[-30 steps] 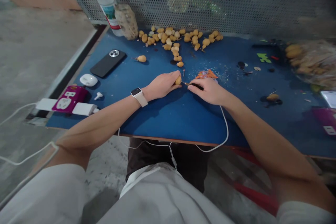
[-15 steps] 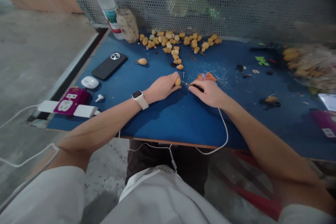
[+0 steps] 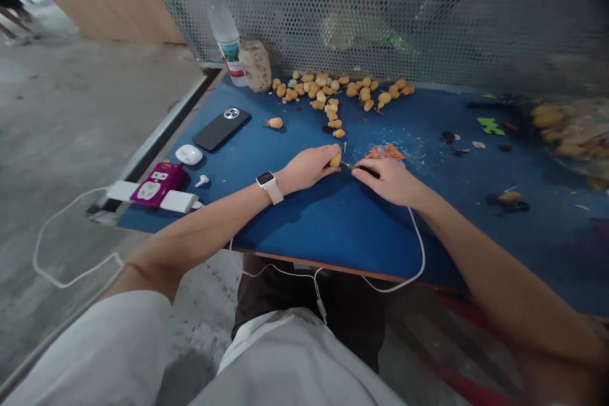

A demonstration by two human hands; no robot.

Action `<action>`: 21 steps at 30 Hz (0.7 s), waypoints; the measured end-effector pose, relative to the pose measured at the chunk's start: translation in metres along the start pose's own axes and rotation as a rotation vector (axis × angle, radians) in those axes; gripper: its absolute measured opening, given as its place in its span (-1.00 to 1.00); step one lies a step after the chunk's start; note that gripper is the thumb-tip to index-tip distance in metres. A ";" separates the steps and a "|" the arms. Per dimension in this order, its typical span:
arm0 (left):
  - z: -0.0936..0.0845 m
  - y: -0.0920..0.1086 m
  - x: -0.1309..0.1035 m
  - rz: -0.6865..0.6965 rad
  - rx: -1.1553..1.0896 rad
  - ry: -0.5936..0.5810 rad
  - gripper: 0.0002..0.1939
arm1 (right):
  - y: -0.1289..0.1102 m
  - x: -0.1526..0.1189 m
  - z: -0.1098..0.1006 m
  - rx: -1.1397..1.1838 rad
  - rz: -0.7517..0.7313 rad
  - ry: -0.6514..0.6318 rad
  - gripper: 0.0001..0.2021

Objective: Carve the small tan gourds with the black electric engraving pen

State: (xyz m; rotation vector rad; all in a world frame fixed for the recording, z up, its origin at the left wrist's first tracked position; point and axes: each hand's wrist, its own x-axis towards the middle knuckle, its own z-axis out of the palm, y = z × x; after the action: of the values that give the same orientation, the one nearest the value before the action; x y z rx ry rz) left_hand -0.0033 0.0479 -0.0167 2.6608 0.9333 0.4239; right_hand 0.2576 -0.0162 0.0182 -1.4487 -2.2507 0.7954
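Since a second ago my view has tipped up and left, so the bottle's [image 3: 223, 28] red cap now shows; my hands have stayed put. My left hand [image 3: 308, 167] has its grip clenched on a small tan gourd [image 3: 335, 160], mostly hidden by fingers. My right hand [image 3: 392, 180] pinches a thin dark tool [image 3: 362, 169], lying roughly level along the table [image 3: 333, 222], tip leftward at the gourd.
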 end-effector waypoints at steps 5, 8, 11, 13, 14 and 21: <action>0.000 0.000 0.001 -0.005 0.019 -0.007 -0.86 | -0.001 0.001 -0.001 0.002 -0.015 -0.017 -0.58; -0.001 0.001 0.000 0.002 0.013 0.000 -0.86 | -0.001 0.000 -0.001 -0.003 0.000 -0.009 -0.58; -0.003 0.002 0.000 0.013 0.013 -0.001 -0.86 | -0.001 -0.001 0.000 0.009 0.006 -0.007 -0.58; -0.003 0.002 0.000 0.006 0.022 -0.008 -0.85 | -0.001 -0.002 0.000 0.028 0.000 0.001 -0.58; -0.002 0.002 0.000 0.002 0.028 -0.008 -0.85 | -0.001 -0.002 0.000 0.034 -0.001 0.005 -0.57; 0.001 0.000 0.001 0.019 0.055 0.023 -0.81 | -0.001 -0.002 -0.002 0.058 -0.028 0.002 -0.55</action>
State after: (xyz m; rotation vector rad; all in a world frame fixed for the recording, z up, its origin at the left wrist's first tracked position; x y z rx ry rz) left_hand -0.0027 0.0484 -0.0176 2.7216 0.9398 0.4399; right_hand 0.2593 -0.0176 0.0206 -1.3887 -2.2226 0.8433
